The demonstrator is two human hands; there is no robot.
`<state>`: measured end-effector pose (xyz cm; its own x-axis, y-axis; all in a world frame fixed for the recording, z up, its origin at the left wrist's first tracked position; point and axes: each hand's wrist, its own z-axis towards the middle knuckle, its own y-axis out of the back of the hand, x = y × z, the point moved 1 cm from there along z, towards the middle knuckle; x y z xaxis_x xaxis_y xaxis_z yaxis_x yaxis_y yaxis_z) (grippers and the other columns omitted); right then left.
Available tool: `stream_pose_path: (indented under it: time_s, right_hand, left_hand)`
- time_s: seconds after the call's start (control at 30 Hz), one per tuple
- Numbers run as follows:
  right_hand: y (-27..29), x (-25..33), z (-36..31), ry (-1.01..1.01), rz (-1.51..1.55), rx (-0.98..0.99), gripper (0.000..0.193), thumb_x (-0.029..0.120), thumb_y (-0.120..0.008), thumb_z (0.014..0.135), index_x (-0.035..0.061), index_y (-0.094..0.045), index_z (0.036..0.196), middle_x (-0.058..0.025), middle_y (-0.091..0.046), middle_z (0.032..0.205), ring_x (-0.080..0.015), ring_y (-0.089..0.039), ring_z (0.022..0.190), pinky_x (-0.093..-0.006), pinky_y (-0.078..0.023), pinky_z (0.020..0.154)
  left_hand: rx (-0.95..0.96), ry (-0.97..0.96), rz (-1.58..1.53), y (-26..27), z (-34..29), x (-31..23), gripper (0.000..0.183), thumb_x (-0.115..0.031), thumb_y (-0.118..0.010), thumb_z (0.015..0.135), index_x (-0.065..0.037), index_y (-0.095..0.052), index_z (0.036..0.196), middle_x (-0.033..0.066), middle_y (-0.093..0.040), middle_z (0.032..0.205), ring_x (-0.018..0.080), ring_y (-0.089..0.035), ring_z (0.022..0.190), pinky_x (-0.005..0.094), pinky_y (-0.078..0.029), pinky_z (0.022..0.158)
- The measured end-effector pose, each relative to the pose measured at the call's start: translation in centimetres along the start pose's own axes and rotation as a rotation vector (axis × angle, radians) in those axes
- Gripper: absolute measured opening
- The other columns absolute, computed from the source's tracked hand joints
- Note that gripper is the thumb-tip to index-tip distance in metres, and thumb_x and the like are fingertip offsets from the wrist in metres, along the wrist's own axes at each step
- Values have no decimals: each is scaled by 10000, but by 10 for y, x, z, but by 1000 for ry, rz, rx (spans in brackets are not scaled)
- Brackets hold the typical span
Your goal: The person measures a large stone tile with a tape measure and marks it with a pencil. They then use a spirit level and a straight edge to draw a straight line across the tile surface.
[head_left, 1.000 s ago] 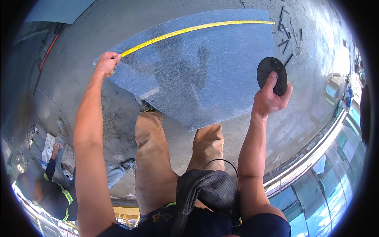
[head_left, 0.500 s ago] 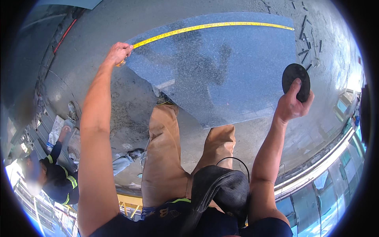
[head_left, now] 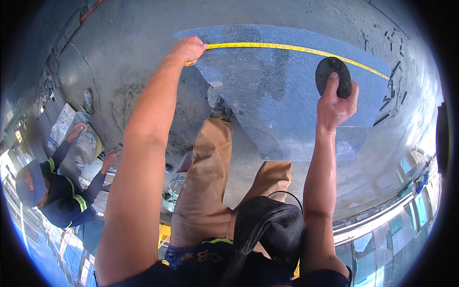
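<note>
A large grey-blue speckled sheet [head_left: 267, 129] with an angled left edge lies in front of me. Near its upper left corner, my left hand [head_left: 187, 49] is closed around a tape measure [head_left: 191, 63]; the case is mostly hidden by my fingers. Its yellow blade [head_left: 277, 46] runs out along the far part of the sheet to the right edge. Above the sheet's right half, my right hand [head_left: 337, 106] grips a flat black round disc [head_left: 333, 76], thumb on its near face. I cannot make out what kind of disc it is.
Several dark thin strips [head_left: 397, 93] lie on the grey floor [head_left: 129, 62] beyond the sheet's right edge. At left a co-worker [head_left: 62, 191] in a cap and dark top reaches toward a bag [head_left: 88, 147]. A bucket [head_left: 177, 184] stands by my left leg.
The whole view has shifted, so the sheet sits further right. My right hand and disc now overlap the sheet instead of standing beside it. More of the co-worker shows.
</note>
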<state>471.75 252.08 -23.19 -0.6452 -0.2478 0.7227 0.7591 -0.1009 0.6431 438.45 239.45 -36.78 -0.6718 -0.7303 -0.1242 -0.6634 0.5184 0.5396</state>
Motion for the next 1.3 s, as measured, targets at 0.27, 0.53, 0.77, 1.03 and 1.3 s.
stream_pose_path:
  time_s: [0.27,0.53,0.77,1.03,1.3]
  right_hand:
    - [-123,38,-53,-96,69,161,165,137,-685,832,-1,-595,834,-140,-641,724,-232,-627,614,-337,-495,589]
    - [-195,41,-87,-34,22,256,160,118,-692,800,6,-581,827,-170,-631,742,-340,-635,656,-403,-499,610]
    - [-219,28,-96,47,-59,259,148,98,-680,781,3,-574,821,-189,-622,742,-384,-620,662,-431,-491,605]
    - [-229,25,-98,64,-123,260,154,103,-683,776,9,-563,797,-193,-616,749,-395,-614,668,-449,-481,597]
    - [-231,24,-98,66,-149,266,158,107,-681,779,6,-561,794,-195,-616,754,-401,-612,672,-452,-483,600]
  left_hand:
    - [-75,-35,131,-5,-10,-5,383,-388,-455,972,-107,-683,1099,124,-671,1084,294,-629,1051,422,-510,877]
    - [-78,-107,97,-8,-13,-2,369,-370,-468,971,-86,-679,1075,134,-671,1033,302,-630,1023,415,-510,867]
    - [-77,-96,-1,-6,-12,1,252,-225,-564,865,-112,-717,1032,92,-705,1038,262,-664,1000,368,-531,847]
    - [-51,-92,-20,-4,-9,1,249,-214,-561,870,-103,-722,1024,102,-706,1042,269,-668,1010,368,-536,847]
    - [-63,-117,-55,-4,-9,2,304,-286,-533,931,-60,-702,1044,148,-696,1040,305,-652,1027,405,-523,877]
